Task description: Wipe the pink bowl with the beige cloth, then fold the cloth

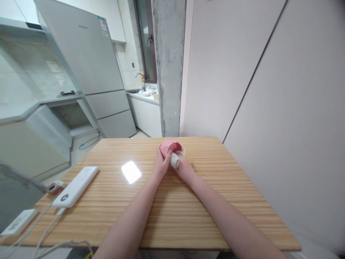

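Observation:
A small pink cup (169, 145) sits tilted above the wooden table (215, 201), near its far edge. My left hand (161, 163) is wrapped round the cup's left side. My right hand (182, 166) grips a white cloth (175, 159) that is pressed against the cup's opening. Both forearms reach forward across the table from the bottom of the view. The fingers of the right hand are mostly hidden behind the cloth.
A white power bank (77, 185) with cables lies at the table's left, beside a small red-brown device (54, 187) and a flat white box (18, 222). A wall runs along the right. A fridge (88, 64) and a sink counter (144, 95) stand beyond.

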Demonstrator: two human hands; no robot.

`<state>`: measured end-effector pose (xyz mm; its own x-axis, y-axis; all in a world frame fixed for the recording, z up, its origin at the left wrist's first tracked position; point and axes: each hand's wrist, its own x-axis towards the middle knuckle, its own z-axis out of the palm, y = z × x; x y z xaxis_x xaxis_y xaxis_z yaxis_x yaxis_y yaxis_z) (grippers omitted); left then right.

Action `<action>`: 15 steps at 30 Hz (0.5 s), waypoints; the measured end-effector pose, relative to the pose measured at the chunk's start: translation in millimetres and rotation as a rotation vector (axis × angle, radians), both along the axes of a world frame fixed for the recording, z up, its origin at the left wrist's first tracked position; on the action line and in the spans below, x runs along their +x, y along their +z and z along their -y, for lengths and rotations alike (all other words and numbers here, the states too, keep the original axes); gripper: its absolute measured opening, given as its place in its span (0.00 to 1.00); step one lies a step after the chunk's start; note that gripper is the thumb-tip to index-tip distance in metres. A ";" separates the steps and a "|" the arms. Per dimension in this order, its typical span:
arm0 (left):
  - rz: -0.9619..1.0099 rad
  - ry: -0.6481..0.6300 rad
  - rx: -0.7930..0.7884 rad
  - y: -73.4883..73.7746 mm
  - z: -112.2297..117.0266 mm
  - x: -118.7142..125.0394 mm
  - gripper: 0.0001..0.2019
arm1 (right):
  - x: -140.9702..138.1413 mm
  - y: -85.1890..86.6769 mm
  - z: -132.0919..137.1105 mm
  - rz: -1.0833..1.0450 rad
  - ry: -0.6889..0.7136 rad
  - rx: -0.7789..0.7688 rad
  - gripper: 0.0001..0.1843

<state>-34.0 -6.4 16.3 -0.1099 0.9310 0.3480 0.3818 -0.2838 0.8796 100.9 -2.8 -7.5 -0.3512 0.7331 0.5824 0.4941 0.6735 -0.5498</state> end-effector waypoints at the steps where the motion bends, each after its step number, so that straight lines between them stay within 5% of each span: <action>1: -0.082 -0.002 -0.001 4.0 0.0 -4.6 0.26 | 0.9 1.1 -0.6 0.039 -0.006 0.002 0.17; 7: -0.321 -0.025 0.055 15.8 2.1 -10.5 0.28 | 6.9 5.5 1.3 0.288 -0.153 0.044 0.15; 12: 0.112 -0.061 0.093 3.2 5.1 14.3 0.34 | 6.8 0.6 -0.5 0.028 -0.092 0.082 0.16; 15: 0.205 -0.017 0.153 -1.8 10.4 26.9 0.33 | 3.6 0.1 -0.8 -0.132 -0.018 0.107 0.18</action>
<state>-7.1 -16.9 14.5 -0.1777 0.8717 0.4567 0.1940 -0.4239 0.8847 104.4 -2.0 -7.5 -0.2538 0.6701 0.6975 0.4350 0.7231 -0.5365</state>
